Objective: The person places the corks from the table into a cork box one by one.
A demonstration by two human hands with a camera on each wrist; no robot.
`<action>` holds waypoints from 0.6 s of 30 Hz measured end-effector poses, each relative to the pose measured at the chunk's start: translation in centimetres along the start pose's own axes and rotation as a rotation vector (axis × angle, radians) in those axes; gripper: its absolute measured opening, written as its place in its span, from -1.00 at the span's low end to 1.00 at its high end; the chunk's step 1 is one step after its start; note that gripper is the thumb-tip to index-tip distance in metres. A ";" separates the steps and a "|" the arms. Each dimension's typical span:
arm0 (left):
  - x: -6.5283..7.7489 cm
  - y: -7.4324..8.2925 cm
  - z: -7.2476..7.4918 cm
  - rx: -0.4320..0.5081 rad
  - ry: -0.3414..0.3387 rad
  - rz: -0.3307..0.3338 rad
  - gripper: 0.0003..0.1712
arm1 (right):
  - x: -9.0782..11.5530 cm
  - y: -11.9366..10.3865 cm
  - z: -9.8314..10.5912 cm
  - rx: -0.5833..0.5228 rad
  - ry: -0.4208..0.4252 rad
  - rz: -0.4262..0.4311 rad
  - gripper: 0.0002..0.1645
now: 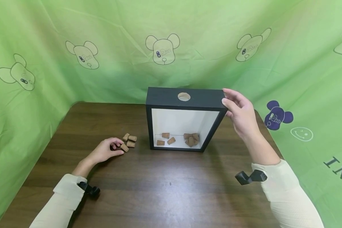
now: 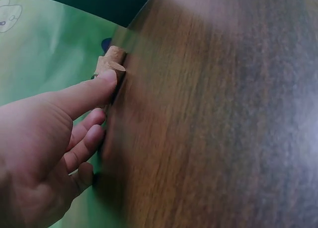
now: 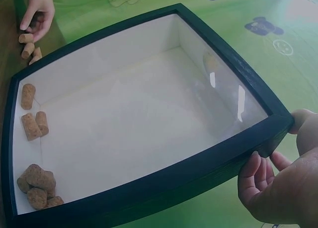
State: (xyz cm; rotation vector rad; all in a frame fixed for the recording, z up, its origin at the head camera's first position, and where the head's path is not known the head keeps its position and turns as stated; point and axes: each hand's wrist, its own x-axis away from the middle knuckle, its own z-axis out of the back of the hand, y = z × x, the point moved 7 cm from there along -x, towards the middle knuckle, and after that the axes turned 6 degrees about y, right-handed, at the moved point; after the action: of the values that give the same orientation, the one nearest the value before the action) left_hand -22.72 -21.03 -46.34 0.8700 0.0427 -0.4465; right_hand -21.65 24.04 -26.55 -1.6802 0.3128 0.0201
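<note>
While pinching a cork (image 1: 124, 147) in the left grip (image 1: 106, 150), holds a black box (image 1: 205, 98) by its two o'clock corner in the right grip (image 1: 240, 114). Has three loose corks (image 1: 132, 138) close beside the pinched one — on the counter (image 1: 159, 190), between eight and nine o'clock from the box. Visible behind its clear front (image 3: 124, 114): more corks (image 1: 165, 135) toward seven o'clock, a clump (image 1: 191, 140) toward five.

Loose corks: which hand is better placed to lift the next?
Left, likely: the left hand is at a loose cork, while the right hand grips a top corner of the black box.
</note>
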 end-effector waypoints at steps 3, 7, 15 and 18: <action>-0.2 -0.2 -0.2 -0.007 0.001 0.007 -0.70 | 0.0 0.0 0.0 0.004 -0.002 0.000 -0.56; -0.5 -0.3 -0.4 -0.017 -0.007 0.024 -0.71 | -0.1 0.0 0.0 -0.002 0.000 0.005 -0.58; -0.6 -0.1 -0.5 -0.035 -0.024 0.056 -0.68 | -0.1 0.0 0.0 -0.016 -0.009 0.005 -0.58; -0.5 0.1 -0.6 -0.037 -0.034 0.052 -0.66 | 0.0 0.0 0.0 -0.010 -0.006 0.007 -0.57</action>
State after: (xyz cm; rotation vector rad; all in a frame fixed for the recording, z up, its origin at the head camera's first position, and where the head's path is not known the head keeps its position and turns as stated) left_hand -23.09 -20.34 -46.56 0.8256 -0.0029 -0.4106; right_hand -21.68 24.08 -26.52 -1.6891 0.3140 0.0320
